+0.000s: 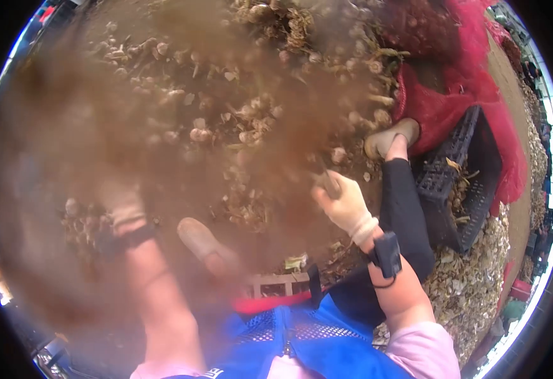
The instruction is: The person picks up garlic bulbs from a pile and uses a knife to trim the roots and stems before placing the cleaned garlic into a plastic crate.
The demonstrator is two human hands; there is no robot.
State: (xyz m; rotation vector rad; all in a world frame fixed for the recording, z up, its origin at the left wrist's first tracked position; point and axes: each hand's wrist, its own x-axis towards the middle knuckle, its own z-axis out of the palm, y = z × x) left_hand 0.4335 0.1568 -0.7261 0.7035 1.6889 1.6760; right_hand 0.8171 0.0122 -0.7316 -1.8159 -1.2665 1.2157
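Note:
Heaped garlic bulbs with dry stems cover the ground in front of me. My right hand, in a pale glove, is closed around a thin, dark tool. It points up toward the garlic, and its exact kind is not clear. At the left, my left hand also wears a pale glove and reaches over the heap. A brown smear covers much of the left and middle of the view, hiding that hand's fingers and anything in them.
Right of my leg, a black plastic crate stands tilted with some dry stems inside. Red mesh netting lies behind it. My shoes rest among the bulbs. Pale garlic skins litter the ground at right.

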